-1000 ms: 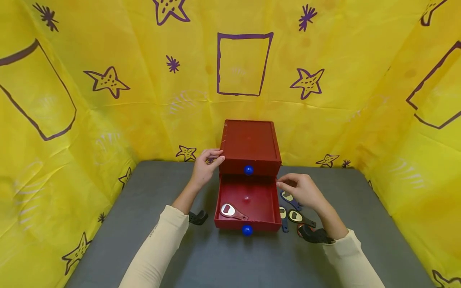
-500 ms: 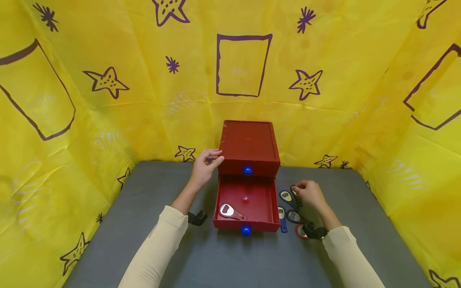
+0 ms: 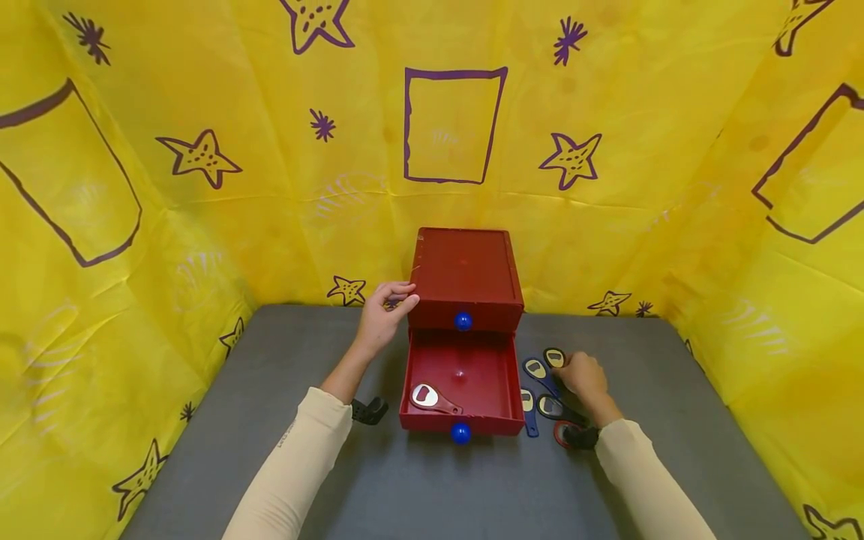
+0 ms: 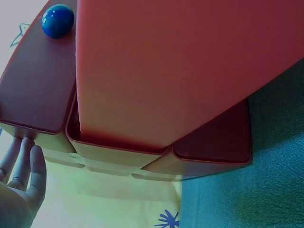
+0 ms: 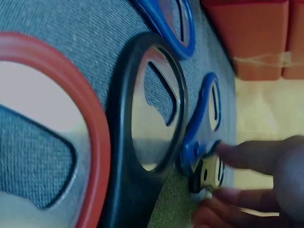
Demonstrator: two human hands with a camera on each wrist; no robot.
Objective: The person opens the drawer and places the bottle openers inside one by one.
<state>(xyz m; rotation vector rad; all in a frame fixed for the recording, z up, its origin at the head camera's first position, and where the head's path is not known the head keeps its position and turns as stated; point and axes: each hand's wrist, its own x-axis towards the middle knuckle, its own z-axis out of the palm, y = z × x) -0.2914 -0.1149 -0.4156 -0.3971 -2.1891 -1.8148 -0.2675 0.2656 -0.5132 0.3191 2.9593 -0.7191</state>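
My left hand (image 3: 381, 319) rests its fingertips against the left side of a red drawer cabinet (image 3: 466, 262); in the left wrist view its fingers (image 4: 23, 161) are fairly straight. The cabinet's lower drawer (image 3: 486, 375) is pulled out, with a red-handled bottle opener (image 3: 439, 401) lying inside. Right of the cabinet, my right hand (image 3: 583, 375) pinches a black bottle opener (image 3: 555, 358) at the back of a group of openers. In the right wrist view, thumb and fingers stand either side of that black opener (image 5: 209, 171), and its handle is mostly hidden.
Beside the drawer lie two blue bottle openers (image 3: 536, 369), another black one (image 3: 550, 406) and a red one (image 3: 562, 433), partly covered by the wrist camera. The upper drawer with its blue knob (image 3: 463, 322) is closed. Yellow cloth walls (image 3: 304, 225) surround the grey table (image 3: 418, 487).
My right hand has moved from the drawer's right edge rightward to the rear black bottle opener, then slightly lower beside it. My left hand has stayed at the cabinet.
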